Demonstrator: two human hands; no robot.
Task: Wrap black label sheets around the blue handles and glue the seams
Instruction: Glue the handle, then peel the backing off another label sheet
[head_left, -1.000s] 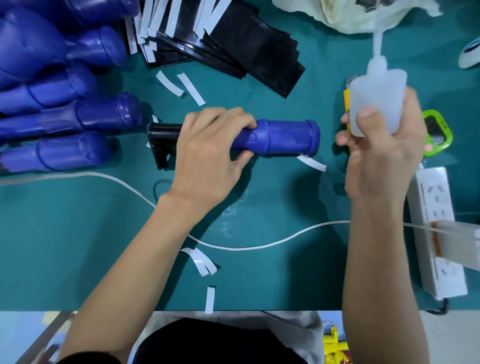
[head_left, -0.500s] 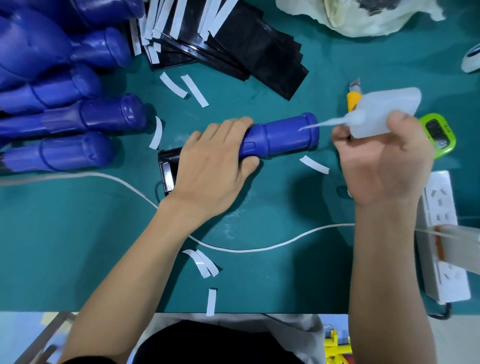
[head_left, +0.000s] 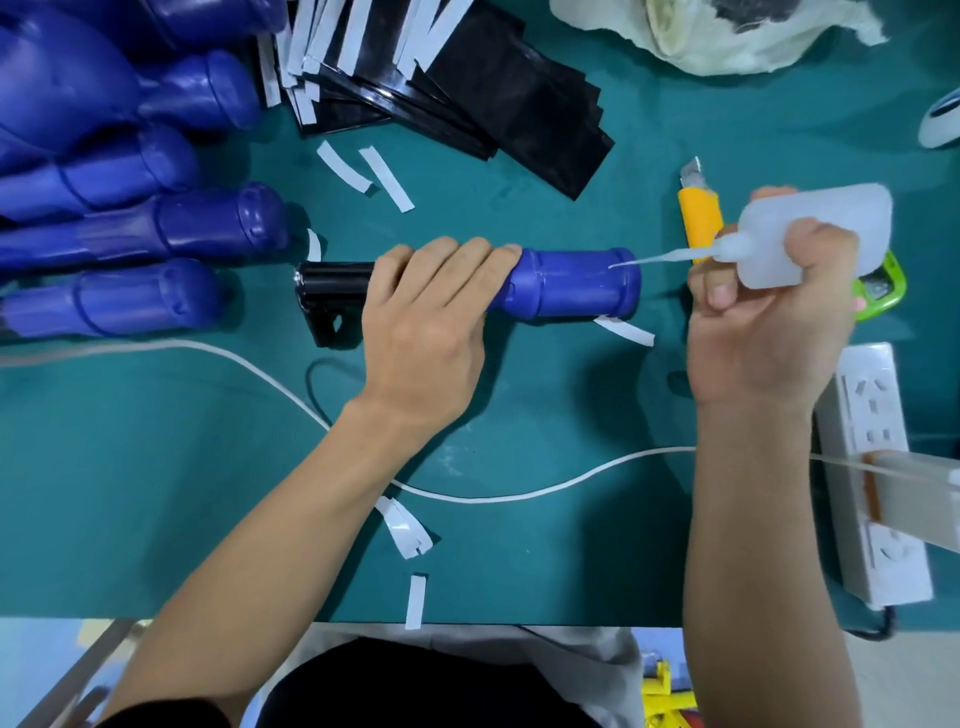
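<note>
Teal table (head_left: 156, 467), deep blue handle (head_left: 571, 286) with a glossy black end. Label sheets (head_left: 519, 104) are black with white strips, glue bottle (head_left: 810, 234) milky white, utility knife (head_left: 698, 218) yellow-orange, power strip (head_left: 883, 467) white.

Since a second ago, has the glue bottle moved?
Yes. The glue bottle tipped from upright to sideways, nozzle now left on the blue handle, past the yellow knife.

It looked like a small assembly workshop: a green table (head_left: 156, 493) held piled blue handles (head_left: 156, 228), black sheets (head_left: 519, 109) and a power strip (head_left: 878, 467).
</note>
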